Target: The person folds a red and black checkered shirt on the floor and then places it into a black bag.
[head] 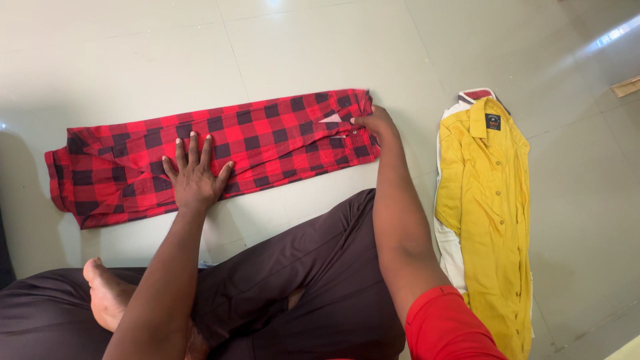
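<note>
- Red and black checked shirt point(213, 150) is laid out on the pale tiled floor point(320, 47), folded into a long narrow strip running left to right, right end slightly higher in view.
- Left hand point(195, 175) is pressed flat on the shirt's middle, fingers spread, palm down; nothing is gripped.
- Right hand point(375, 124) is placed at the shirt's right end, near the collar; fingers are closed on the fabric edge there, pinching it.
- Shirt's left end is seen doubled over, with a fold line near the edge.
- Yellow shirt point(490, 207) is laid lengthwise on the floor to the right, collar at the far end, well apart from the checked shirt; it is untouched by either hand.
- A white garment point(445, 240) is seen under the yellow shirt, showing along its left edge.
- Dark trousers point(320, 280) and a bare foot point(107, 293) are seen at the bottom, legs crossed on the floor.
- A red sleeve point(443, 330) is worn on the right arm.
</note>
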